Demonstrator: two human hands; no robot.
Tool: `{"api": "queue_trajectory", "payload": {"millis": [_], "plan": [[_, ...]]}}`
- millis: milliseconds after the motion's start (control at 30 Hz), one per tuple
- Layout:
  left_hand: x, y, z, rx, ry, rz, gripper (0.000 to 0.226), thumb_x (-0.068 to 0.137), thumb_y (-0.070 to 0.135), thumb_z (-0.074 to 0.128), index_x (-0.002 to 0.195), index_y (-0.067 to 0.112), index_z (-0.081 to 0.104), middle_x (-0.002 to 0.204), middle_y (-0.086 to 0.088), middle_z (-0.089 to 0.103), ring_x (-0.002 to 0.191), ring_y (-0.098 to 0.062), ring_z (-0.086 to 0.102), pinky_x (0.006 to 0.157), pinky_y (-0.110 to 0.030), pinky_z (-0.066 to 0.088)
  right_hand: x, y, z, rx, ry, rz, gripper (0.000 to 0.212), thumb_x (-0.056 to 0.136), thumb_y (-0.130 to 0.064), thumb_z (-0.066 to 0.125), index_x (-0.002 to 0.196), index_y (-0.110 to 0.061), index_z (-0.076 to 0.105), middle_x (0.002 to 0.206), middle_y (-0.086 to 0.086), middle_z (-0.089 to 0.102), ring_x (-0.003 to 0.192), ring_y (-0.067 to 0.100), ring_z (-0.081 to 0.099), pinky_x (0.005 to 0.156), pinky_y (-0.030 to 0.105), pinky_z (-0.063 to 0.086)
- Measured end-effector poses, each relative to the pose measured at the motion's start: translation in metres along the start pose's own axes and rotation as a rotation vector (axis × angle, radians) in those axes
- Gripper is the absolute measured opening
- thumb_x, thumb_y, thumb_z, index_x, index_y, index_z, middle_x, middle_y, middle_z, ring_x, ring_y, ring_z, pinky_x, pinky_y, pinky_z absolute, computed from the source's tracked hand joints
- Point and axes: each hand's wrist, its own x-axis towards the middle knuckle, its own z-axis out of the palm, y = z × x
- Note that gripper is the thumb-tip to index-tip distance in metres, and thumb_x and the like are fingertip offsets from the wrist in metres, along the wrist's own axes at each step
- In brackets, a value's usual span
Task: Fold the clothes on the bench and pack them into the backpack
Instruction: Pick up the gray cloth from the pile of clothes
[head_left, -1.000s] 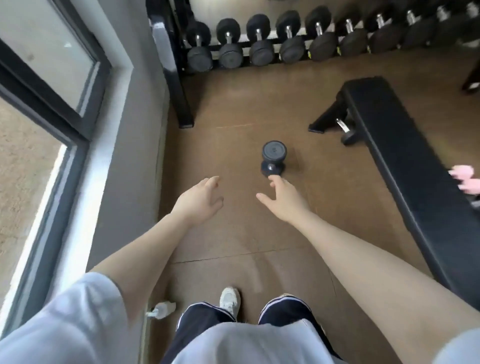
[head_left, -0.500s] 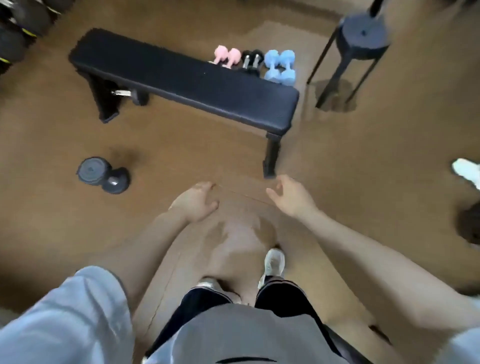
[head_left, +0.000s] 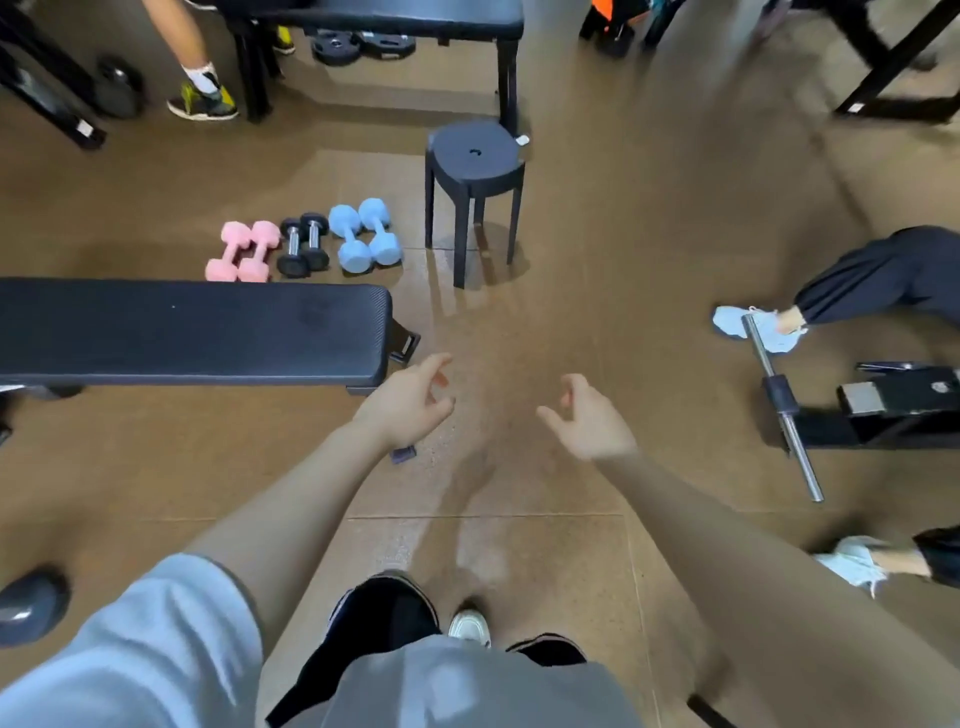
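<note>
A black padded bench (head_left: 192, 330) runs in from the left edge, its top bare. No clothes and no backpack show in this view. My left hand (head_left: 408, 402) hovers over the floor just right of the bench's end, fingers loosely curled and holding nothing. My right hand (head_left: 587, 415) hangs a little further right, also loosely curled and holding nothing. Both arms reach forward above my legs.
Pink dumbbells (head_left: 241, 252), black dumbbells (head_left: 304, 244) and blue dumbbells (head_left: 363, 234) lie behind the bench. A black stool (head_left: 475, 161) stands beyond. A second bench (head_left: 384, 15) sits farther back. Other people's legs (head_left: 878, 280) and a metal bar (head_left: 779, 405) are at the right.
My view has swung to the right: the bench now lies at the left and the stool stands ahead. Both hands stay out in front, holding nothing.
</note>
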Motion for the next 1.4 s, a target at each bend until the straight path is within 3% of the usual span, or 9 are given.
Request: {"api": "queue_trajectory", "payload": {"millis": [133,267,600,733,933,1033,1233,1400], "plan": [[0.062,0.014,-0.02,0.0,0.061,0.024,0.055,0.09,0.026,0.052,0.141,0.021,0.032,0.122,0.0,0.056,0.088,-0.015,0.058,0.082,-0.03,0.046,0.067,-0.003,-0.024,0.06,-0.031,0.056,0.064,0.092,-0.039,0.052,0.142,-0.009,0.027,0.136,0.01,0.047,0.123,0.025,0.047,0.096,0.035,0.04],[0.146,0.006,-0.046,-0.046,0.092,-0.018,0.053,0.09,0.023,0.052,0.14,0.018,0.033,0.12,-0.002,0.058,0.091,-0.017,0.058,0.085,-0.033,0.047,0.143,-0.022,-0.046,0.139,0.027,0.022,0.059,0.092,-0.035,0.054,0.14,-0.01,0.032,0.134,0.01,0.048,0.119,0.027,0.049,0.094,0.036,0.042],[0.412,0.026,-0.131,0.034,0.0,-0.055,0.046,0.091,0.023,0.05,0.135,0.015,0.041,0.123,-0.008,0.058,0.098,-0.02,0.057,0.088,-0.034,0.048,0.366,-0.06,-0.176,0.171,0.058,-0.002,0.05,0.092,-0.039,0.052,0.134,-0.013,0.042,0.131,0.004,0.053,0.118,0.021,0.051,0.096,0.037,0.045],[0.512,0.082,-0.138,0.047,-0.024,0.042,0.043,0.091,0.024,0.049,0.133,0.013,0.044,0.126,-0.006,0.057,0.109,-0.021,0.055,0.086,-0.03,0.044,0.441,-0.027,-0.238,0.234,0.157,0.061,0.048,0.09,-0.039,0.054,0.13,-0.014,0.046,0.126,0.004,0.057,0.114,0.02,0.055,0.094,0.034,0.045],[0.673,0.164,-0.125,-0.023,-0.063,0.201,0.044,0.092,0.024,0.045,0.135,0.019,0.041,0.121,0.004,0.057,0.095,-0.012,0.056,0.076,-0.025,0.044,0.563,0.055,-0.323,0.253,0.221,0.183,0.041,0.09,-0.032,0.056,0.125,-0.012,0.049,0.115,0.004,0.06,0.107,0.022,0.056,0.091,0.034,0.045],[0.763,0.204,-0.122,0.003,-0.111,0.227,0.045,0.093,0.024,0.047,0.136,0.017,0.04,0.123,0.002,0.055,0.095,-0.015,0.057,0.082,-0.03,0.047,0.636,0.096,-0.374,0.206,0.223,0.204,0.038,0.089,-0.029,0.055,0.123,-0.012,0.05,0.111,0.004,0.061,0.106,0.024,0.057,0.089,0.033,0.044],[0.921,0.257,-0.154,0.01,-0.109,0.144,0.041,0.092,0.027,0.048,0.133,0.018,0.045,0.121,0.0,0.057,0.094,-0.016,0.058,0.084,-0.031,0.047,0.782,0.134,-0.486,0.127,0.152,0.226,0.038,0.09,-0.034,0.053,0.122,-0.013,0.051,0.114,0.003,0.061,0.107,0.023,0.056,0.089,0.033,0.045],[1.025,0.245,-0.211,-0.028,-0.003,-0.019,0.039,0.093,0.025,0.048,0.131,0.015,0.046,0.122,-0.002,0.057,0.095,-0.016,0.056,0.078,-0.025,0.043,0.915,0.1,-0.543,0.03,0.03,0.051,0.038,0.091,-0.034,0.05,0.124,-0.015,0.049,0.118,0.002,0.059,0.108,0.022,0.055,0.091,0.034,0.046]]}}
